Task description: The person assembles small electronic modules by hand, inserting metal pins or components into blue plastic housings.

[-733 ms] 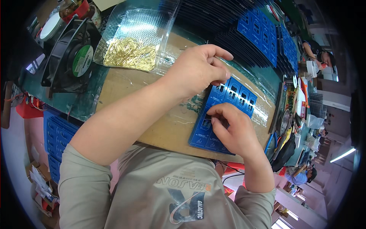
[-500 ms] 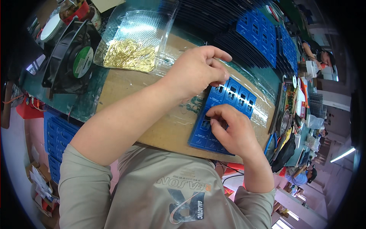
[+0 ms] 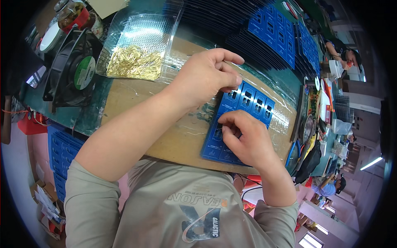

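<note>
One blue slotted card (image 3: 244, 108) lies under both hands on the board. The right hand (image 3: 244, 138) pinches at a slot (contents too small to tell); the left hand (image 3: 206, 76), fingers curled, presses its upper edge. Beyond the left hand, one tray of gold pins (image 3: 134, 62).

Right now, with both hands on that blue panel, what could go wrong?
The left hand pins only the far edge of the blue panel, so it could slide under the right hand. The clear tray of gold pins sits beside the left forearm and might get knocked. The panel's near edge lies close to the board's edge.
</note>
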`<state>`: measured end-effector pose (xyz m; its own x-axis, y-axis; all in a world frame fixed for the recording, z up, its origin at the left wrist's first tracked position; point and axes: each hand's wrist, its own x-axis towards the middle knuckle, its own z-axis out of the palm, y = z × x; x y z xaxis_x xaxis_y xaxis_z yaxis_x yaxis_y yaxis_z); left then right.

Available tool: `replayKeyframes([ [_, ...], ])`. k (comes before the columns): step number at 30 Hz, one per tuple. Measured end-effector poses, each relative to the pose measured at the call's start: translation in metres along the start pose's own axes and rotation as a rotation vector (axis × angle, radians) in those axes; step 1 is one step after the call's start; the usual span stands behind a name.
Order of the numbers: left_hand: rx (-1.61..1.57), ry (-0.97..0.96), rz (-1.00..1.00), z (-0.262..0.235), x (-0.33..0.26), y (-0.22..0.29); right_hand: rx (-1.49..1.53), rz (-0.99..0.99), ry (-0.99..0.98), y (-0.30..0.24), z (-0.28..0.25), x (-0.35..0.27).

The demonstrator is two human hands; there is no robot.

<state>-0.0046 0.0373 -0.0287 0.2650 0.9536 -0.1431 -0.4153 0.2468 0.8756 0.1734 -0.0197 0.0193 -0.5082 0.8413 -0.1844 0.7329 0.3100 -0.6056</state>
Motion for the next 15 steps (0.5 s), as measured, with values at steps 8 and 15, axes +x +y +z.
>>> replayKeyframes([
  [8, 0.003, -0.002, -0.003, 0.0005, -0.0003, 0.0011, -0.022, -0.011, 0.024, 0.0004, 0.0019, -0.0011],
  [15, 0.005, 0.0, -0.007, 0.0004, -0.0005, 0.0011, -0.049, -0.071, 0.034, 0.0016, 0.0043, -0.0034],
])
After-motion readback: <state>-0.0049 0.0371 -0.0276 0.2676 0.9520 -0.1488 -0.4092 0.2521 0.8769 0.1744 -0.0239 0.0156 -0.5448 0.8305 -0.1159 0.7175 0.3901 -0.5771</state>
